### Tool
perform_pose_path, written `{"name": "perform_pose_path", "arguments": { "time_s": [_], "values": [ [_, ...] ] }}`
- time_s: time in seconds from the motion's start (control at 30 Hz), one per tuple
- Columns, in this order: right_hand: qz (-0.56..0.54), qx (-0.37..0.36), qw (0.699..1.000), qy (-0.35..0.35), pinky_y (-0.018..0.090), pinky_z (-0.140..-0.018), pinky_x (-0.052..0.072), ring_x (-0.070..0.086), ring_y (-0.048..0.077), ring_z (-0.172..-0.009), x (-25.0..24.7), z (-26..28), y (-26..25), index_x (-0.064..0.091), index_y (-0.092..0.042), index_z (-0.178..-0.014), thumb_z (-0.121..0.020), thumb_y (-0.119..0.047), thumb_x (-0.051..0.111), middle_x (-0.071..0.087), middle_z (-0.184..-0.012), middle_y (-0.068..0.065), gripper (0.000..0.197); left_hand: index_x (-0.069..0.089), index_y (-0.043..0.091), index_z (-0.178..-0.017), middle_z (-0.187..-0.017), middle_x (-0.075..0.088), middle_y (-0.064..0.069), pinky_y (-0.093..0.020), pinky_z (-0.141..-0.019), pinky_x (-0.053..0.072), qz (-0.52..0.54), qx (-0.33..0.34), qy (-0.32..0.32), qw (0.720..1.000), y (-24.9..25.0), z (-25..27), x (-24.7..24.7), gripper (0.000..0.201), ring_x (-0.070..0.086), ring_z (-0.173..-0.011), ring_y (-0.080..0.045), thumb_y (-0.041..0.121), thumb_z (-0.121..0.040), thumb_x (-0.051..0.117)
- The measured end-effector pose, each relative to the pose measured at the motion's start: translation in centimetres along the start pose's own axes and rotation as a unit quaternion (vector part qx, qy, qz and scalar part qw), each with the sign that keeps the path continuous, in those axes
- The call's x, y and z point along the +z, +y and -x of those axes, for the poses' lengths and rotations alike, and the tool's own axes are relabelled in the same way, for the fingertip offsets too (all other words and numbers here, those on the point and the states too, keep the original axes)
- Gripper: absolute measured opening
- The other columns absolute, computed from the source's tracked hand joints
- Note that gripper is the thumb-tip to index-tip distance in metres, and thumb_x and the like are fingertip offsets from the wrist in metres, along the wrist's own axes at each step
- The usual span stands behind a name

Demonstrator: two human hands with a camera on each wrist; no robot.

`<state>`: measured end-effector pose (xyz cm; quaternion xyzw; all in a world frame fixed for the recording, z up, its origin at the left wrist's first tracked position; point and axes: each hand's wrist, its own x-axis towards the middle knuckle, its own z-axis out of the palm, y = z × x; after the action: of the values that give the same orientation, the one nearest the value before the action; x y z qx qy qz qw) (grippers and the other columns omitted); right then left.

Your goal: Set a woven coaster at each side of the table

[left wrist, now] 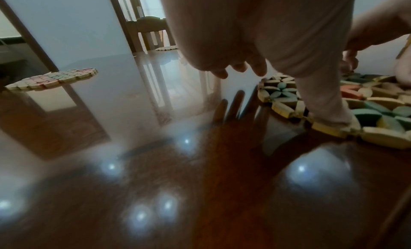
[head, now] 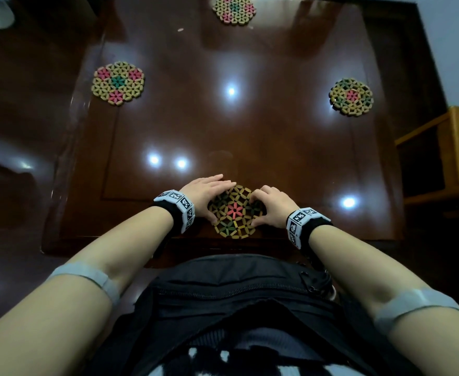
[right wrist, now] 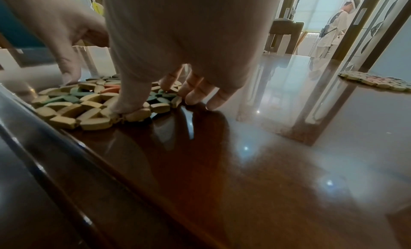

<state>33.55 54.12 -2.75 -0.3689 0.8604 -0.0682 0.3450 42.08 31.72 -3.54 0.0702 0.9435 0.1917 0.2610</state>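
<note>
From the head camera, your left hand (head: 205, 196) and right hand (head: 273, 206) flank the round woven coaster of tan, green and pink wooden beads (head: 235, 211) lying flat at the near edge of the glossy dark-brown wooden table (head: 277, 147). Three matching coasters lie at the left (head: 118, 83), far (head: 234, 9) and right (head: 351, 96) sides.

Left wrist camera: your thumb presses the coaster's rim (left wrist: 333, 129), fingers extended.

Right wrist camera: your thumb and curled fingertips (right wrist: 195, 96) touch its edge (right wrist: 93, 112); whether you grip it is unclear.

Left hand (head: 205, 195) lies flat, fingers extended; right hand (head: 270, 204) arches, fingertips down.
</note>
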Motion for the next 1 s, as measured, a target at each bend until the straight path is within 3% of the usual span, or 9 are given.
{"name": "perform_pose_path", "arguments": {
  "time_s": [0.13, 0.23, 0.37, 0.47, 0.63, 1.0],
  "values": [
    [-0.067, 0.041, 0.997, 0.009, 0.032, -0.078, 0.050, 0.057, 0.017, -0.090, -2.1, 0.4, 1.0, 0.058, -0.026, -0.111, -0.087, -0.038, 0.062, 0.060, -0.098, -0.006, 0.027, 0.039, 0.033, -0.142, -0.145, 0.047, 0.001, -0.039, -0.110, 0.033, 0.067, -0.065, 0.127, 0.988, -1.0, 0.9, -1.5, 0.058, 0.041, -0.133, -0.024, 0.039, -0.089, 0.060],
    [-0.061, 0.078, 0.995, 0.016, 0.033, -0.079, 0.051, 0.059, 0.018, -0.090, -3.3, 0.8, 2.3, 0.061, -0.026, -0.107, -0.090, -0.035, 0.059, 0.059, -0.095, -0.007, 0.020, 0.056, 0.029, -0.129, -0.131, 0.057, -0.002, -0.039, -0.103, 0.037, 0.040, -0.141, 0.155, 0.977, -2.3, 1.4, -3.2, 0.038, 0.046, -0.123, -0.027, 0.039, -0.092, 0.053],
    [-0.045, 0.092, 0.994, -0.035, 0.034, -0.081, 0.052, 0.060, 0.017, -0.093, -3.0, 0.6, 2.1, 0.065, -0.027, -0.101, -0.086, -0.045, 0.062, 0.061, -0.097, -0.007, 0.024, 0.059, 0.031, -0.122, -0.122, 0.060, 0.000, -0.039, -0.099, 0.040, 0.021, -0.152, 0.105, 0.983, -2.3, 1.8, -2.9, 0.044, 0.047, -0.118, -0.024, 0.053, -0.084, 0.059],
    [-0.017, 0.096, 0.993, -0.071, 0.036, -0.081, 0.054, 0.061, 0.019, -0.095, -2.0, 0.2, 1.0, 0.067, -0.026, -0.097, -0.083, -0.055, 0.060, 0.065, -0.103, -0.002, 0.033, 0.055, 0.036, -0.127, -0.127, 0.055, 0.005, -0.037, -0.101, 0.038, 0.025, -0.127, 0.079, 0.988, -1.2, 1.8, -1.5, 0.057, 0.045, -0.121, -0.020, 0.059, -0.076, 0.064],
    [-0.016, 0.109, 0.993, -0.048, 0.035, -0.078, 0.055, 0.063, 0.019, -0.090, -1.3, -0.4, 0.0, 0.068, -0.021, -0.098, -0.089, -0.047, 0.058, 0.068, -0.104, 0.001, 0.029, 0.061, 0.041, -0.122, -0.133, 0.050, 0.011, -0.035, -0.101, 0.037, -0.021, -0.090, 0.057, 0.994, -0.4, 1.5, -0.4, 0.050, 0.039, -0.124, -0.016, 0.057, -0.075, 0.066],
    [-0.024, 0.109, 0.992, -0.051, 0.036, -0.077, 0.055, 0.063, 0.021, -0.091, -1.1, -0.7, -0.3, 0.066, -0.020, -0.095, -0.089, -0.044, 0.058, 0.067, -0.102, 0.002, 0.026, 0.062, 0.041, -0.121, -0.137, 0.048, 0.012, -0.034, -0.100, 0.035, -0.017, -0.092, 0.040, 0.995, -0.7, 1.4, -0.6, 0.049, 0.036, -0.126, -0.017, 0.054, -0.074, 0.069]
  ]
}}
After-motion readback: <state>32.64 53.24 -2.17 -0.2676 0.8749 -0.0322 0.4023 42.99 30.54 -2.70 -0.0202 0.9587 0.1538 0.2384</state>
